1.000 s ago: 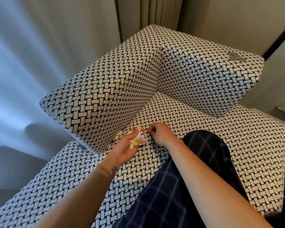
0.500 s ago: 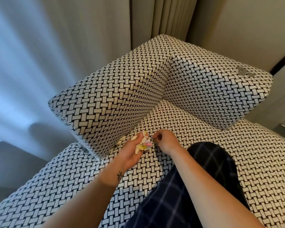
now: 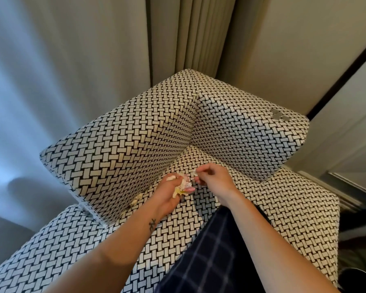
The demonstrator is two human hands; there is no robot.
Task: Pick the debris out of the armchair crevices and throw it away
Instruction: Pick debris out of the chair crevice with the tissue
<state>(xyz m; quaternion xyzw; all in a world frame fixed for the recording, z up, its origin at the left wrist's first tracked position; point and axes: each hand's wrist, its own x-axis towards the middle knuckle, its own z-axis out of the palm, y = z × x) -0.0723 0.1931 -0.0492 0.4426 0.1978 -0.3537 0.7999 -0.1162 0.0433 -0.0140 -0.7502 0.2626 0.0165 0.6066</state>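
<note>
Debris (image 3: 184,186) — pink, yellow scraps, bunched in left hand (image 3: 165,198)

soft, cool daylight comes from the left through the sheer curtain (image 3: 51,92), which glows pale blue and washes out. the armchair (image 3: 125,149) is evenly, moderately lit: its left arm reads warm cream, its back cooler and bluish. shadows are faint and soft-edged, darkest in the seat crevices and at the right edge of the frame. wide-angle distortion bows the drapes (image 3: 190,39) and stretches the forearms at the bottom edge. the weave is sharp mid-frame; the debris (image 3: 183,187) in the left hand (image 3: 167,197) and the scrap (image 3: 195,172) pinched by the right hand (image 3: 213,180) are slightly blurred.
</note>
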